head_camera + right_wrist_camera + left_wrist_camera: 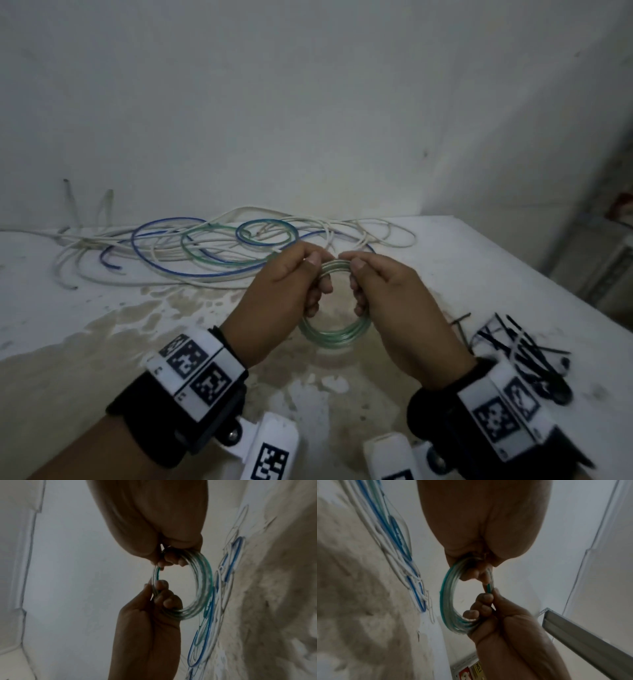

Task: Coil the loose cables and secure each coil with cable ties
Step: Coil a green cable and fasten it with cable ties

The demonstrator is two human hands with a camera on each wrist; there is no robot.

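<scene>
Head view: both hands meet above the middle of the table [479,260] and hold a small green coil [334,337] between them. The left hand [284,291] grips the coil's 9 o'clock side, thumb on top and fingers curled through the ring. The right hand [394,294] grips the 3 o'clock side the same way. The thumbs nearly touch at the coil's 12 o'clock. Its 6 o'clock arc hangs below the hands, just over the stained tabletop. At 11 o'clock from the hands, against the wall [308,102], lie the loose cables [205,246]: white, blue and green strands, tangled and overlapping. At 4 o'clock, near the right wrist, lies a heap of black ties [520,346].

Left wrist view: the left hand [484,524] fills the top, its fingertips closed on the coil [447,601] at 12 o'clock. The right hand [496,618] comes in from 5 o'clock, thumb and fingers clamped on the coil's lower right side. The loose cables [397,547] run along the table at 10 o'clock. A grey metal bar [590,642] crosses at 4 o'clock.

Right wrist view: the right hand [154,520] pinches the coil [204,585] at its top. The left hand [150,622] rises from 6 o'clock and clamps the lower left side. The loose cables [214,608] lie at 3 o'clock, behind the coil.
</scene>
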